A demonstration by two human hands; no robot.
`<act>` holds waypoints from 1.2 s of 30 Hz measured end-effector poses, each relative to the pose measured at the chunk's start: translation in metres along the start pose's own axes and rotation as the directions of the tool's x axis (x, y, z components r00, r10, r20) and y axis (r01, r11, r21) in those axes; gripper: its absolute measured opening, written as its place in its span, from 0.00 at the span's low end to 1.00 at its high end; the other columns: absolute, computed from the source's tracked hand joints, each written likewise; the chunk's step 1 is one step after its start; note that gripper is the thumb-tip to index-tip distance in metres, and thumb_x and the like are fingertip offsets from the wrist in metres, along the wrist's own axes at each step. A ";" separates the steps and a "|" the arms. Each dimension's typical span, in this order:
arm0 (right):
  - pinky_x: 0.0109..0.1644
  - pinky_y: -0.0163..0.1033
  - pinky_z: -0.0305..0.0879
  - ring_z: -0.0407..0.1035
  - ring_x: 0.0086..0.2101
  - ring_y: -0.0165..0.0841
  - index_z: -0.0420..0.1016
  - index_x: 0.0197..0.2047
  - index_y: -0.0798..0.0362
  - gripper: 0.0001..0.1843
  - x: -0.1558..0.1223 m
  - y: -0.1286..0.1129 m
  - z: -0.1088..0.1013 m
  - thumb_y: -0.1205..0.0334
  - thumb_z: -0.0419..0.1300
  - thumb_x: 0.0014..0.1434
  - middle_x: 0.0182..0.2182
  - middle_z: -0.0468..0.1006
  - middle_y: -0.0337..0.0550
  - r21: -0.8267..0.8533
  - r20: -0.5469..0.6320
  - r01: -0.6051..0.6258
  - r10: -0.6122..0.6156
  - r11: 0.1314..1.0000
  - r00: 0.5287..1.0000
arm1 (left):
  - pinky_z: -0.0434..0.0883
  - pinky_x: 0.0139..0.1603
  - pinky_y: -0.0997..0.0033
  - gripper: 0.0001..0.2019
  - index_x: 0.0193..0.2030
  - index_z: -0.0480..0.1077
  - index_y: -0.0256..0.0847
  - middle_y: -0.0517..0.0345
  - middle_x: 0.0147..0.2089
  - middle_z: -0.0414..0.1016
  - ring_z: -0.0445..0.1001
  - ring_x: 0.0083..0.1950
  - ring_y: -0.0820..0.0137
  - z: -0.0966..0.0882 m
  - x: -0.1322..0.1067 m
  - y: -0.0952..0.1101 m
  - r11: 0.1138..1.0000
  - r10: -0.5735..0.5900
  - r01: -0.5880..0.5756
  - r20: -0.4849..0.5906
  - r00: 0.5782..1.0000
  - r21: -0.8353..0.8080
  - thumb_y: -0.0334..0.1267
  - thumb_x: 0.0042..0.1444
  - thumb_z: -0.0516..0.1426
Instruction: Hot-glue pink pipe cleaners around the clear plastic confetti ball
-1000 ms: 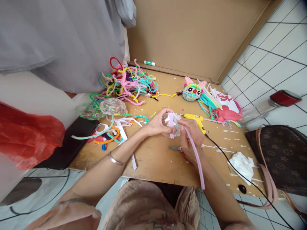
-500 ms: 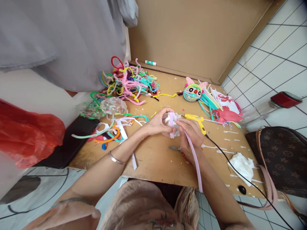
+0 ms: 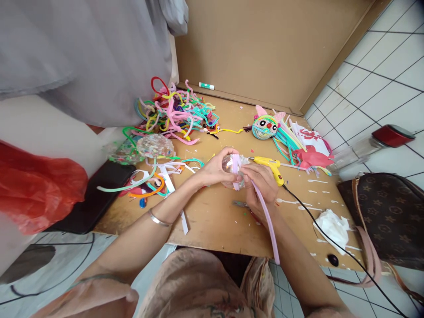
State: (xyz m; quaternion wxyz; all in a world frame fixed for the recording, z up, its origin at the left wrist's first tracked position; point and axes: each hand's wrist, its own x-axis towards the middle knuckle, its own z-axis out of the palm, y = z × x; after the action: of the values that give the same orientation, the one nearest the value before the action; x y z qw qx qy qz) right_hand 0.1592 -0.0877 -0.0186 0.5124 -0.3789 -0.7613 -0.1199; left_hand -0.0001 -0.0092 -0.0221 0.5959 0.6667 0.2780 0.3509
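My left hand (image 3: 217, 168) is wrapped around a clear round plastic piece (image 3: 228, 164) with lilac strands across it; I cannot make out its exact kind. Lilac pipe cleaner (image 3: 267, 216) runs from the piece through my right hand (image 3: 261, 183), which pinches it close against the surface, and its loose end hangs toward the table's front edge. Just beyond my right hand lies a yellow hot glue gun (image 3: 270, 165), its nozzle pointing left. Pliers or scissors (image 3: 240, 203), partly hidden by my right hand, lie below.
A heap of coloured pipe cleaners (image 3: 175, 110) lies at the back left, near crumpled clear plastic (image 3: 155, 145). A decorated animal-faced ball (image 3: 265, 127) sits at the back right. The glue gun's black cord (image 3: 318, 223) crosses the right side, near tissue (image 3: 333, 227) and a brown bag (image 3: 380, 216).
The view has shifted very slightly. Both hands keep their hold on the round plastic piece and the lilac pipe cleaner, with hardly any movement.
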 end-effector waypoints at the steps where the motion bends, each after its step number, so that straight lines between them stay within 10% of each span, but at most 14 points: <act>1: 0.48 0.45 0.70 0.76 0.42 0.36 0.76 0.46 0.51 0.13 0.000 0.000 0.000 0.70 0.54 0.62 0.41 0.82 0.47 0.001 -0.001 0.002 -0.002 1.000 1.000 | 0.66 0.41 0.74 0.34 0.51 0.60 0.40 0.62 0.40 0.66 0.67 0.41 0.71 0.000 0.000 0.001 1.000 -0.006 0.006 -0.004 1.000 0.005 0.38 0.36 0.68; 36: 0.48 0.45 0.70 0.74 0.42 0.36 0.75 0.43 0.52 0.11 0.002 -0.004 -0.001 0.71 0.54 0.61 0.38 0.81 0.46 -0.011 0.061 0.002 -0.001 1.000 0.998 | 0.64 0.41 0.73 0.35 0.49 0.61 0.39 0.61 0.39 0.66 0.66 0.41 0.71 0.003 -0.001 0.008 0.999 -0.033 0.033 -0.023 0.999 0.015 0.40 0.33 0.69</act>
State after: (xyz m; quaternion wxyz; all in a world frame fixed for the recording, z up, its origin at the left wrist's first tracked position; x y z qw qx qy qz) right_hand 0.1572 -0.0900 -0.0158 0.4865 -0.3849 -0.7762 -0.1129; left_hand 0.0012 -0.0129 -0.0142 0.5934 0.6625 0.2983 0.3463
